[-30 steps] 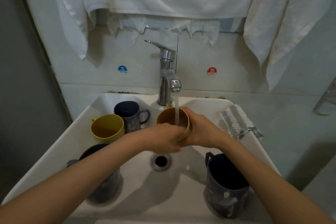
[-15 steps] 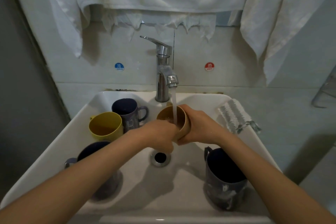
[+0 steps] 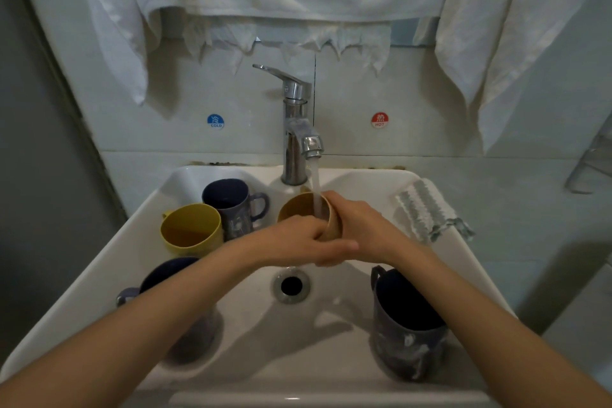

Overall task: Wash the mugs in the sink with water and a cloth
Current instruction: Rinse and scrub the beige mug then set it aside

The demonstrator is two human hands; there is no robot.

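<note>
Fingers of both hands are curled round the tan mug (image 3: 332,224), held above the sink (image 3: 132,242) under water (image 3: 315,185) running from the tap (image 3: 296,129): the left hand (image 3: 294,238) wraps its near side, the right hand (image 3: 364,228) its right side with the thumb on the rim. I count five mugs: this tan one, one yellow mug (image 3: 190,230) and three dark blue mugs (image 3: 231,209) (image 3: 165,275) (image 3: 407,334) standing in the basin, plus one striped cloth (image 3: 427,212) on the sink's right edge.
</note>
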